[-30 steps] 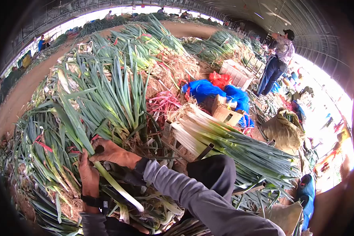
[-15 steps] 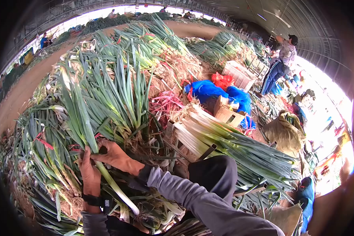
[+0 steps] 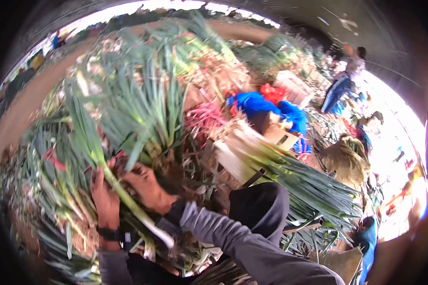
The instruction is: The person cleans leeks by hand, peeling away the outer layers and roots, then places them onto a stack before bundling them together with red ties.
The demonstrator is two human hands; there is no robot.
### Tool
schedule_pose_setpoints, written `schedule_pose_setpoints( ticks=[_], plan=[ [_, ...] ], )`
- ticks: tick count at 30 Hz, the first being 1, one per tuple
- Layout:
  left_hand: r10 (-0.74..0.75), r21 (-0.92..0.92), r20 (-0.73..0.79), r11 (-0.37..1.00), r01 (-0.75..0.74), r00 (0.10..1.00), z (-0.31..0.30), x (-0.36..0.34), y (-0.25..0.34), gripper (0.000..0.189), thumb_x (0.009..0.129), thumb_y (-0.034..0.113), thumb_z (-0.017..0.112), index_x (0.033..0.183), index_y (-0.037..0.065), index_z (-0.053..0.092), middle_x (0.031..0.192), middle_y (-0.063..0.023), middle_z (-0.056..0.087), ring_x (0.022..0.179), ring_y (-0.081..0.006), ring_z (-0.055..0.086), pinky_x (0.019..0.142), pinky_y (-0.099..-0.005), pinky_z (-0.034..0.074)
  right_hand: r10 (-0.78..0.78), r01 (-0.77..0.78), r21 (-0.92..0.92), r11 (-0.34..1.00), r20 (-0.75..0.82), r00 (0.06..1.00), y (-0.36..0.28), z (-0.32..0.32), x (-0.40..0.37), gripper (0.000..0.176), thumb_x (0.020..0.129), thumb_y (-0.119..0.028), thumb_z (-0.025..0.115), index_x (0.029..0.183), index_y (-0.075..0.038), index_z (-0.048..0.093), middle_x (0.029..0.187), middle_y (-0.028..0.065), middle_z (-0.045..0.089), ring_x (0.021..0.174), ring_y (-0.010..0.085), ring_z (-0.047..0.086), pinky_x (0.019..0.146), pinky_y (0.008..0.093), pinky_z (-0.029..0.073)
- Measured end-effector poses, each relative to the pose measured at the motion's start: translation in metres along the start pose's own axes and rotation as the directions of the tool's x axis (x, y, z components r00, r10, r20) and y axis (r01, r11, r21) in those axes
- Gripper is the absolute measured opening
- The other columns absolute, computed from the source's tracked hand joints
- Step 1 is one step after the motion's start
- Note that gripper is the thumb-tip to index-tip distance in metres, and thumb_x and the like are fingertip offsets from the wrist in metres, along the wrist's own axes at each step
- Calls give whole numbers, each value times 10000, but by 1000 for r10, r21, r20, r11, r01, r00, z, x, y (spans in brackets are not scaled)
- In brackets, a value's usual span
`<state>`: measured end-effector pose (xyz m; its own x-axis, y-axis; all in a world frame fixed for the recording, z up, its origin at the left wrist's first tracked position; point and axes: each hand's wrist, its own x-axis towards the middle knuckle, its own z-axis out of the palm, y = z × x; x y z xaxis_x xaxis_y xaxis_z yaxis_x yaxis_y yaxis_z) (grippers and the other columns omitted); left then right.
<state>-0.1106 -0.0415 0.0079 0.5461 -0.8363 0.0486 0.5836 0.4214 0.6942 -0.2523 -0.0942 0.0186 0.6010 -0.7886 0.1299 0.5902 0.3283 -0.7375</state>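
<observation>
A single leek (image 3: 131, 202) slants across my lap side, its green leaves up to the left and its white root end down to the right. My left hand (image 3: 105, 197) is closed around the leek's stalk from the left. Just right of the stalk, my right hand (image 3: 150, 189) has curled fingers, blurred by motion. A green leaf (image 3: 137, 149) runs down into those fingers, apart from the stalk; its lower end is hidden. Behind the hands stands a thick heap of leeks (image 3: 152, 104) with roots and soil.
Trimmed leeks (image 3: 290, 175) lie in a bundle on a stand at my right knee (image 3: 259, 209). Beyond are pink ties (image 3: 204, 118), blue cloth (image 3: 252, 105), a red bag (image 3: 273, 93) and a crate (image 3: 295, 89). Another person (image 3: 345, 78) stands at the right back.
My right hand has moved slightly right, away from the stalk, with a leaf at its fingers. More pale stalk shows above my left hand. The view has shifted and blurred.
</observation>
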Motion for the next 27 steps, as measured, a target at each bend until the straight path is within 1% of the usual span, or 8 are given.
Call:
schedule_pose_setpoints(
  ticks=[5,7,8,10,12,19,21,27],
  plan=[
    [10,-152,30,988,-5,999,-7,-2,15,298,1028,212,593,1238,2,573,1188,-223,655,1077,-365,656,990,-507,532,-180,471,-882,7,463,868,-12,-86,-22,231,996,-32,573,1226,-13,566,1250,172,601,1094,268,610,878,436,548],
    [86,-154,80,985,-73,993,-8,4,30,271,999,190,648,1207,28,583,1078,-154,660,932,-270,650,827,-423,561,-42,55,-310,949,49,998,27,-134,-18,363,1005,-23,550,1344,2,423,1328,194,551,1249,286,574,1071,483,505],
    [121,-140,39,984,-115,992,-4,3,39,255,993,181,659,1194,41,587,1051,-133,657,896,-239,640,782,-398,561,56,-104,-457,883,-117,992,15,-131,-21,290,966,-88,623,1216,6,511,1200,180,616,1119,273,633,946,427,542],
    [133,-164,42,978,-125,990,-23,10,47,237,986,174,672,1174,59,584,1037,-106,648,875,-203,626,755,-381,564,160,-385,-832,400,-350,923,21,-168,-26,231,886,-181,734,989,-1,630,969,173,702,894,305,710,743,411,558],
    [125,-126,18,985,-122,992,-30,7,57,228,990,176,666,1169,67,577,1039,-100,644,831,-196,617,730,-388,569,139,97,-986,-137,78,987,66,-276,-82,386,859,-213,759,1157,0,638,1028,172,699,975,287,668,842,408,529],
    [110,-70,95,992,-103,989,-20,10,45,234,971,129,680,1141,-15,610,1087,-129,674,943,-231,678,829,-409,590,122,115,-876,469,193,974,42,-112,-26,411,1033,-109,602,1402,55,522,1295,116,645,1148,151,598,964,271,484],
    [84,-89,69,993,-78,994,-9,8,37,236,958,96,688,1161,-1,616,1079,-121,677,971,-239,686,913,-407,581,109,-58,-307,950,152,982,34,-47,5,385,960,-147,716,1295,22,632,1252,162,676,1097,172,647,929,271,519],
    [82,-42,42,996,-80,996,-10,13,23,252,942,52,690,1172,21,591,1055,-113,698,971,-242,704,908,-409,586,-147,300,-803,514,262,954,16,0,14,257,857,-102,799,1068,2,695,1020,126,724,879,192,698,808,298,547]
  ],
)
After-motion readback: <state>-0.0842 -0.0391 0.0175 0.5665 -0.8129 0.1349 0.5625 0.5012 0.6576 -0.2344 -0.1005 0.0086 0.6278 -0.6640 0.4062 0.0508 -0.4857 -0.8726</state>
